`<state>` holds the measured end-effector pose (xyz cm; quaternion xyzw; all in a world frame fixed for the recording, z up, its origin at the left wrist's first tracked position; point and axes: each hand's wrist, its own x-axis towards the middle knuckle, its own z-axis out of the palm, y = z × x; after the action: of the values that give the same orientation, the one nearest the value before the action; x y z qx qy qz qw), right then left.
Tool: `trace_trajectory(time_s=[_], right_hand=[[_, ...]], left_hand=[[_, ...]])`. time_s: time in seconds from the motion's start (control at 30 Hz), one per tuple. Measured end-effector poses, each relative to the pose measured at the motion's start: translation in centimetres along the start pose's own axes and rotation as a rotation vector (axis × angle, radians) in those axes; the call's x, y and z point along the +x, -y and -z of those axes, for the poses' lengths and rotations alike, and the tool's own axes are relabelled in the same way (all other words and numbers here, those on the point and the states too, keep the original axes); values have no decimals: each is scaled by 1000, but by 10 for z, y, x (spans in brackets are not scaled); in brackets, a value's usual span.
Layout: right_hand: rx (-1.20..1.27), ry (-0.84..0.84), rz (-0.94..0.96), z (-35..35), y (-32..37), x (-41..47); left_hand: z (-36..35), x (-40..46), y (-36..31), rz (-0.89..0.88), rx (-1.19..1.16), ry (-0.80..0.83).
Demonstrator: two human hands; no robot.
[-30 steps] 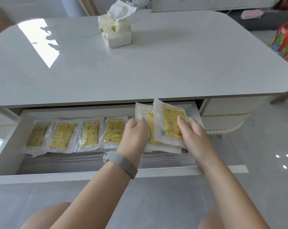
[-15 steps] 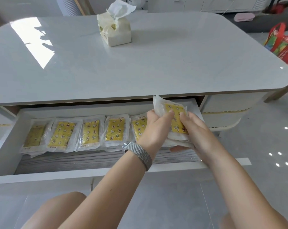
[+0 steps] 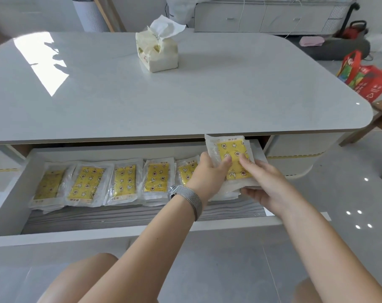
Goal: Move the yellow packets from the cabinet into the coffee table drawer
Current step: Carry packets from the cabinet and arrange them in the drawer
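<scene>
Both hands [image 3: 209, 173] [image 3: 266, 184] pinch 1 yellow packet [image 3: 233, 158] (tilted) over the drawer [image 3: 120, 232].

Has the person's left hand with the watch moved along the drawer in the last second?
Yes. The left hand has shifted rightward along the white open drawer, uncovering a fifth yellow star-patterned packet and reaching the held yellow packet stack.

Glossy grey tiled floor [image 3: 349, 193], low white sideboard [image 3: 262, 18] at the far wall, sunlight patch [image 3: 41, 62] on tabletop
</scene>
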<state>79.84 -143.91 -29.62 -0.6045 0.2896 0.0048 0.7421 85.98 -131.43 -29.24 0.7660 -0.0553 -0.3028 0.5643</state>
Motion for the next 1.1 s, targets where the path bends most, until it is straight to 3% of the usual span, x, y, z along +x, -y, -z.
trace_trajectory(time_s=[0.1, 0.23, 0.33, 0.43, 0.53, 0.7, 0.8, 1.03, 1.1], right_hand=[[53, 80, -117, 0, -2, 1], [9, 0, -115, 1, -5, 4], [-73, -159, -102, 14, 0, 18], [-403, -281, -44, 23, 7, 37], [-827, -341, -53, 17, 10, 49], [-1275, -276, -95, -8, 10, 61], [-1287, -224, -229, -15, 8, 69], [-905, -238, -489, -10, 0, 75], [-974, -228, -500, -8, -3, 74]], left_hand=[[3, 4, -1, 59, 40, -15], [11, 6, -5, 91, 94, 137], [21, 5, -7, -36, 442, 190], [31, 6, -1, -137, 911, 139], [34, 5, 7, -56, 1222, 228], [38, 3, 14, 27, 1257, 308], [41, 0, 12, 16, 1248, 300], [45, 1, 12, -42, 1286, 303], [42, 4, 14, -60, 1298, 311]])
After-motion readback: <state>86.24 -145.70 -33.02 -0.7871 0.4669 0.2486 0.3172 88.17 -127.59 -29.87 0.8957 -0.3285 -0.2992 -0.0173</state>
